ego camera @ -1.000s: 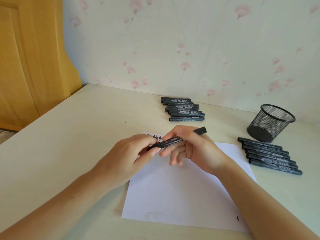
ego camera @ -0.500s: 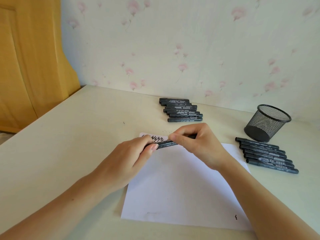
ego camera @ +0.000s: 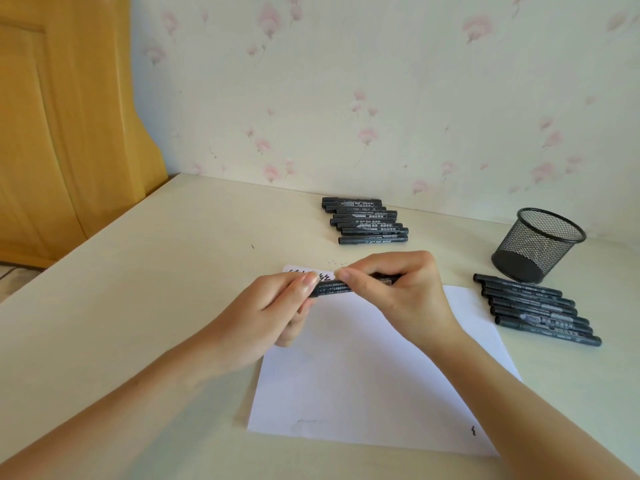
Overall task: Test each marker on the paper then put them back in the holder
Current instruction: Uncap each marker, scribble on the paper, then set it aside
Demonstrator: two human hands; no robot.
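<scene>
A black marker lies level between both hands above the white paper. My left hand grips its left end and my right hand grips its right end, fingers curled over the barrel. Whether the cap is on is hidden by the fingers. Black zigzag test marks show on the paper's far left corner. The black mesh holder stands at the right. Several markers lie in a row in front of it, and several more markers lie at the back.
The cream table meets a flowered wall at the back. An orange wooden panel stands at the left beyond the table's edge. A small black mark sits near the paper's near right corner.
My right hand slid left along the marker and closed over its right end, which stuck out a second ago. Both hands now hold the marker level.
</scene>
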